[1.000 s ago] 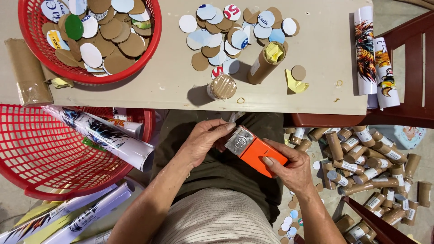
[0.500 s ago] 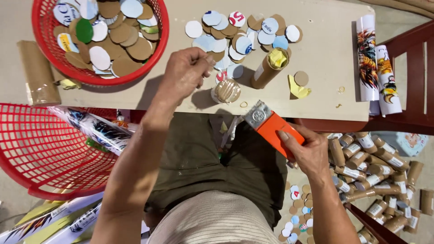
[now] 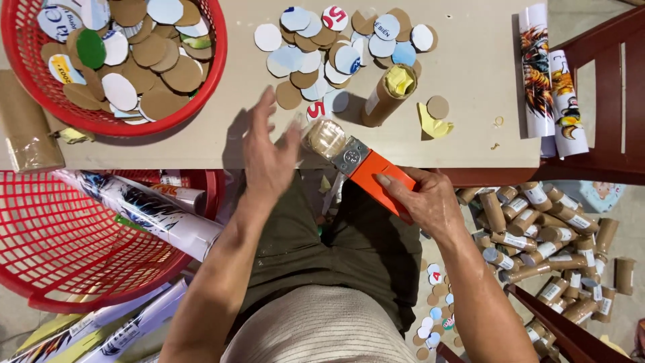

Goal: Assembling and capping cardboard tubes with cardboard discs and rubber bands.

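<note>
Since the earlier frame the left hand point(image 3: 269, 158) has come back from the loose paper discs point(image 3: 336, 47) to the near edge of the surface point(image 3: 470, 128), and the orange stapler point(image 3: 373, 176) has moved up to meet it. This hand is open with fingers spread, just left of a small cardboard tube point(image 3: 324, 138), perhaps touching it, though motion blur hides this. The right hand point(image 3: 423, 202) is closed around the stapler, whose metal head touches the tube.
</note>
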